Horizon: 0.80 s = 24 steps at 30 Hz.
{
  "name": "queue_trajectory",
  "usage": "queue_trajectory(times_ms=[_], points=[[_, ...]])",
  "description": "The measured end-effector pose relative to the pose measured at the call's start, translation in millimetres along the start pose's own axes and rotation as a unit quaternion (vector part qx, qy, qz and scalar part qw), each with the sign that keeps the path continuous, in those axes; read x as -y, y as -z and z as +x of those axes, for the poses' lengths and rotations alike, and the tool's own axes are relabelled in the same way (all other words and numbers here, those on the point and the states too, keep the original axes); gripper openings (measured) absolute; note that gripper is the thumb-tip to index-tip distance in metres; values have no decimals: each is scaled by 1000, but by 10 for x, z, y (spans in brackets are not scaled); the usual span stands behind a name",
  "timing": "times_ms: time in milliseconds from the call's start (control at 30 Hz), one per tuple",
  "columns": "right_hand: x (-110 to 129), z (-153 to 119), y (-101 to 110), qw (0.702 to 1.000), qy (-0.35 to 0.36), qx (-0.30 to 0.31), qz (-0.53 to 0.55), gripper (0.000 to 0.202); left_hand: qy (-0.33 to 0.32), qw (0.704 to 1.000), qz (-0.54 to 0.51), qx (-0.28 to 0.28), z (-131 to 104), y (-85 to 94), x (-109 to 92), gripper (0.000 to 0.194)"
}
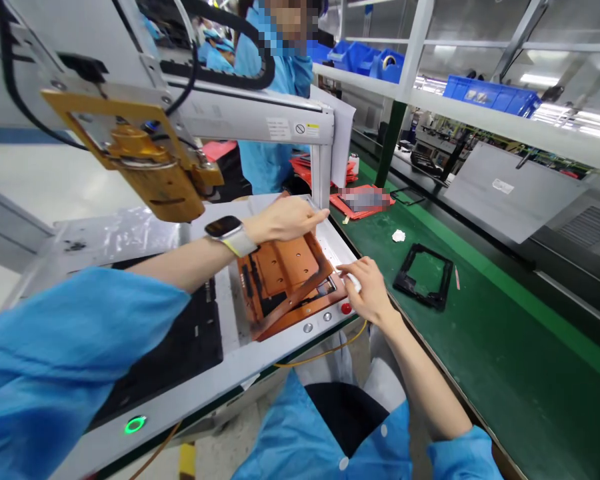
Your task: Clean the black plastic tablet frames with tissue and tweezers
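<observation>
My left hand point(291, 219), with a watch point(223, 227) on its wrist, reaches across the far side of an orange-brown fixture. It grips the edge of the fixture's tilted cover plate point(293, 263); its fingertips are mostly hidden. Below the cover, the fixture base point(300, 316) shows dark parts along its near right side. My right hand point(367, 288) is at the base's right edge. Its fingers are closed round a small white piece point(353, 283), too hidden to name, with the index fingertip close to the fixture.
A brass-coloured machine head point(155, 180) hangs over the bench at left. Beside the fixture are a red button point(347, 308) and a post point(321, 173). The green table point(485, 373) holds a black frame point(424, 277) and red sleeves point(363, 201). A person in blue point(270, 153) stands behind.
</observation>
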State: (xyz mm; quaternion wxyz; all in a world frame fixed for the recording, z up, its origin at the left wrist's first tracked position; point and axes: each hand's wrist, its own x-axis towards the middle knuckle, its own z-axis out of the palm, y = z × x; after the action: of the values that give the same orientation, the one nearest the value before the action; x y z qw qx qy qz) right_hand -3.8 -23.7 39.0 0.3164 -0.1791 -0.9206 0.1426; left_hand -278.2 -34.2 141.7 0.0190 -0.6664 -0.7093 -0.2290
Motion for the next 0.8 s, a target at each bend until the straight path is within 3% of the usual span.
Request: queue_trajectory(times_ms=[100, 200, 433, 567, 800], points=[[180, 156, -122, 989, 88, 120, -15, 36, 81, 996, -1, 31, -84, 429, -85, 65], [315, 220, -205, 970, 132, 199, -39, 27, 152, 988, -4, 10, -189, 665, -193, 85], [166, 547, -268, 943, 150, 293, -57, 15, 191, 978, -1, -83, -369, 677, -267, 75], [148, 463, -82, 948, 144, 280, -54, 14, 163, 978, -47, -119, -522, 707, -308, 67], [407, -399, 753, 984, 97, 132, -69, 10, 106, 948, -223, -199, -994, 677, -541, 54]])
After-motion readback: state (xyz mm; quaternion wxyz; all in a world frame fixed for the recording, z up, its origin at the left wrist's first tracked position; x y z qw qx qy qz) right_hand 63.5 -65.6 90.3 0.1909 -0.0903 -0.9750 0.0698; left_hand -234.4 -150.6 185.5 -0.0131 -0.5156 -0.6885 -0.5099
